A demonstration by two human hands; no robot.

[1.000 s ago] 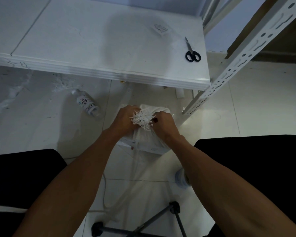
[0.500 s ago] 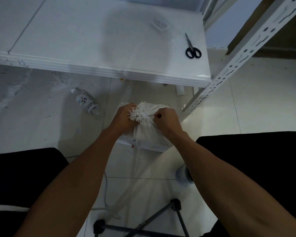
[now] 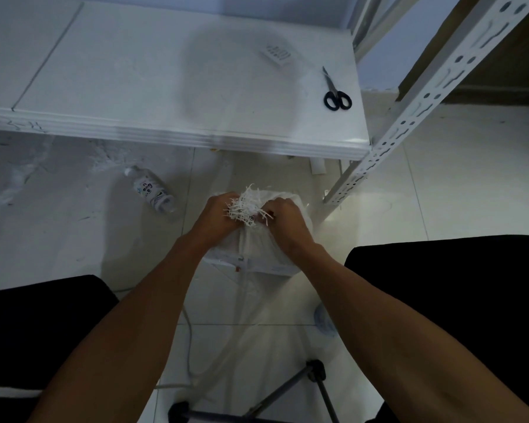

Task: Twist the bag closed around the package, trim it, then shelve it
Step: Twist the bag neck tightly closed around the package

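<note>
Head view: since a second ago the right hand (image 3: 283, 222) has shifted right, both it and the left hand (image 3: 219, 218) still gripping the bag (image 3: 257, 248) on the floor, with scissors (image 3: 336, 94) lying on the shelf (image 3: 135, 87) above and a bottle (image 3: 151, 190) nearby.

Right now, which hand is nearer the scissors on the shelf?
Right. The right hand grips the bag below the scissors; the left hand grips it further left.

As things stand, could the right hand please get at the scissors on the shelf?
Probably yes, once freed: the right hand is busy gripping the bag, but the scissors lie uncovered near the shelf corner on that side, nothing between.
</note>
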